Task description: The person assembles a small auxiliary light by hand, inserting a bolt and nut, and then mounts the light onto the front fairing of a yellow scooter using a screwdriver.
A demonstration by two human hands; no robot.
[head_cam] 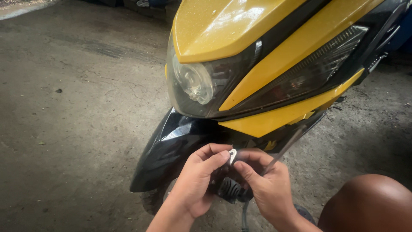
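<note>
While both hands work under the nose of the yellow-and-black scooter front fairing (257, 64), head view: left hand (195, 182) pinches a small silver metal tab (232, 155) between thumb and forefinger. Right hand (266, 187) is closed around a thin metal-shafted tool (285, 148), fingertip touching the tab. Tab sits just above the black round horn (231, 189), beside the glossy black front mudguard (167, 150). Judged: fitting mid-way, tab not seated or freed; concrete floor (64, 129) below.

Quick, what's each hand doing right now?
Left hand: closed, pinching a small metal clip at its fingertips.
Right hand: closed around a screwdriver, fingertip touching the clip.
</note>
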